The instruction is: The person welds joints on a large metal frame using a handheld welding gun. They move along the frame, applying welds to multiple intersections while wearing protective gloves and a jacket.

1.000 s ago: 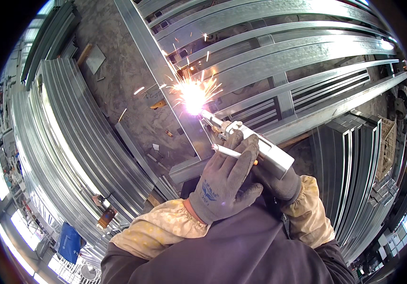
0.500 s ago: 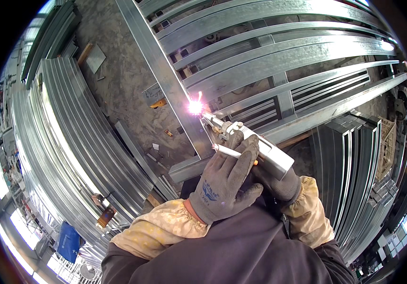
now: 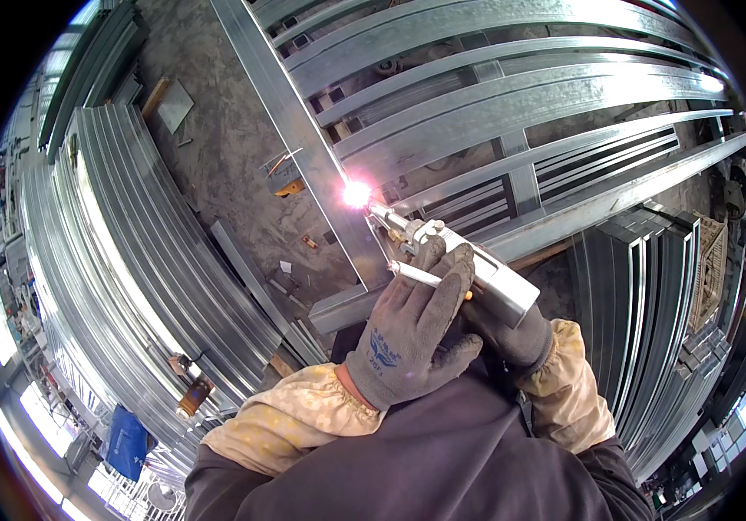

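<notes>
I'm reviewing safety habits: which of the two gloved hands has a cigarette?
The left hand, blue-marked on its back: it holds a white, orange-ended cigarette. The right hand, partly hidden behind the silver torch, shows none.

Head-worn fisheye, left of pair, facing down, close overhead

Right grip (image 3: 521, 339) partly hidden by torch (image 3: 499, 282), torch tip by glare (image 3: 356, 194).
</notes>
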`<state>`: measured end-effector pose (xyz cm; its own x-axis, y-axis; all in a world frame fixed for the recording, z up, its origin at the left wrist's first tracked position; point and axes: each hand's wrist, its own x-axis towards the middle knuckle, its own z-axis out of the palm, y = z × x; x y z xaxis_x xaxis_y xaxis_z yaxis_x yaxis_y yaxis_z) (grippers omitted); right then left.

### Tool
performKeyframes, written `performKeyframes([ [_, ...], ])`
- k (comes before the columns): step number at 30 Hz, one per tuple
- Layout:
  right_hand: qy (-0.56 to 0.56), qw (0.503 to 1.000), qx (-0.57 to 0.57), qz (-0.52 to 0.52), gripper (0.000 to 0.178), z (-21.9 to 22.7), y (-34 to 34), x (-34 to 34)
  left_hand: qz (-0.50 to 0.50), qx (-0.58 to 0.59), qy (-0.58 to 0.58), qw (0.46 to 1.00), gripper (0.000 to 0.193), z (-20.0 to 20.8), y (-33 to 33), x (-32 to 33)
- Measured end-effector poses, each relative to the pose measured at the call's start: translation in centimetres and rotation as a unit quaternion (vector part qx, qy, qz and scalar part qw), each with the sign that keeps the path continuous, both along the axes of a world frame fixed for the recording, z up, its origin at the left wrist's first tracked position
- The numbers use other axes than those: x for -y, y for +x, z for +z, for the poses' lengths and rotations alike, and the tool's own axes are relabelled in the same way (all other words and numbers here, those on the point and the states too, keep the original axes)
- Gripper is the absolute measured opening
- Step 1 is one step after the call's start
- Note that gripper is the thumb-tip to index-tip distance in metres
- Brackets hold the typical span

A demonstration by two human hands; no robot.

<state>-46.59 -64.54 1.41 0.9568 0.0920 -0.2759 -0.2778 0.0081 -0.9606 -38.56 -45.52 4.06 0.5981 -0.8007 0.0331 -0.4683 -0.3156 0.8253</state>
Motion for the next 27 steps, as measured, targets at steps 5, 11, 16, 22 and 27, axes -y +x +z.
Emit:
performKeyframes([
  [5,0.029,0.999,-0.038,-0.014,0.055,-0.1,-0.3,0.0,0.001,-0.005,0.000,1.000,0.088,0.2,0.1,0.1],
  [11,-0.061,0.998,0.000,0.023,0.052,0.4,-0.8,0.9,-0.019,-0.019,-0.004,1.000,0.090,0.9,0.5,0.3],
  [16,-0.082,0.996,0.015,0.012,0.052,0.0,-0.4,1.1,-0.008,0.002,-0.058,0.998,0.095,0.5,1.2,0.8],
  [22,-0.025,0.998,-0.021,-0.045,0.055,0.1,2.8,0.4,0.028,0.037,-0.043,0.998,0.089,-0.1,3.3,1.2],
  [27,0.069,0.989,-0.102,-0.087,0.056,0.7,4.9,-0.8,0.037,0.053,-0.046,0.997,0.089,-0.7,4.7,0.8],
])
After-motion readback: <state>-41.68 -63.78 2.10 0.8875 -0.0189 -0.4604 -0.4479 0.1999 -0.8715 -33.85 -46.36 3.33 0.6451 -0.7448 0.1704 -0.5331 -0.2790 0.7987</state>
